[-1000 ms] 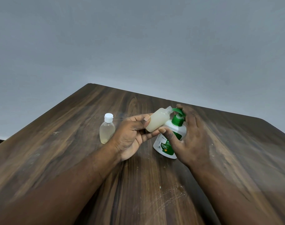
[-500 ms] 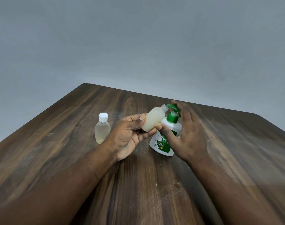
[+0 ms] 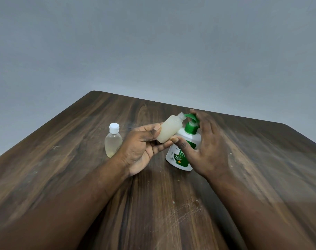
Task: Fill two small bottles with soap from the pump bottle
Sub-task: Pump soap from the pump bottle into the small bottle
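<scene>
One wide-angle view, worn on the person's head, looks forward and down across a dark wood-grain table (image 3: 78,159). A white plastic pump bottle with a green pump head (image 3: 185,141) stands just right of the frame's centre, within arm's reach of the lens. Nearer than the bottle, the left forearm (image 3: 72,204) and the right forearm (image 3: 261,213) fill the lower corners. Beyond it, a plain grey wall (image 3: 153,42) fills the upper half.

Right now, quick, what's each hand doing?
Left hand: holds the small uncapped bottle, tilted toward the pump.
Right hand: open, fingers on the pump of the soap bottle.
</scene>
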`<state>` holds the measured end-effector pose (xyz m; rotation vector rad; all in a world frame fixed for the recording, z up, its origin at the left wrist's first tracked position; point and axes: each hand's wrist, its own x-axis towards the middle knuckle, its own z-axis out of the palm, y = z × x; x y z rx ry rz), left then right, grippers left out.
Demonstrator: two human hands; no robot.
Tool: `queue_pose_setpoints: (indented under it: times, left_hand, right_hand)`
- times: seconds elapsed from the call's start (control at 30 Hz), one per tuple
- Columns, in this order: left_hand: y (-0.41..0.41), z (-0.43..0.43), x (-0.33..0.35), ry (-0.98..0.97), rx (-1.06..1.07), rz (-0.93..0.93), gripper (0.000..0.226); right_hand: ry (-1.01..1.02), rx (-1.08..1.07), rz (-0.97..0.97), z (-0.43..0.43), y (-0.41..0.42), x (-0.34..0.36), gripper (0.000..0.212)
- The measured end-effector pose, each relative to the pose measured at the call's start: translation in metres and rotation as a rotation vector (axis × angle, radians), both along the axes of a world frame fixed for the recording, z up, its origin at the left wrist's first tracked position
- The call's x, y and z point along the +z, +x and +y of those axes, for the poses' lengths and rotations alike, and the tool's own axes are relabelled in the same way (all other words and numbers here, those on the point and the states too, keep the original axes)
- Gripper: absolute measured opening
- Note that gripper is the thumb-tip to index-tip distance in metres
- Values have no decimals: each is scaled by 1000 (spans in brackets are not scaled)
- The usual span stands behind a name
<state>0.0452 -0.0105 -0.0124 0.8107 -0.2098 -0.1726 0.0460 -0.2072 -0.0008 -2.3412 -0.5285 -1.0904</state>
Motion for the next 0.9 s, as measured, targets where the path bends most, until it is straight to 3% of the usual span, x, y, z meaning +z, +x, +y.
queue_pose_setpoints:
  times: [0.9]
  left_hand:
    - [-2, -1, 1, -8, 15, 13, 35]
  right_hand:
    - [-78, -3, 45, -9, 5, 5, 88]
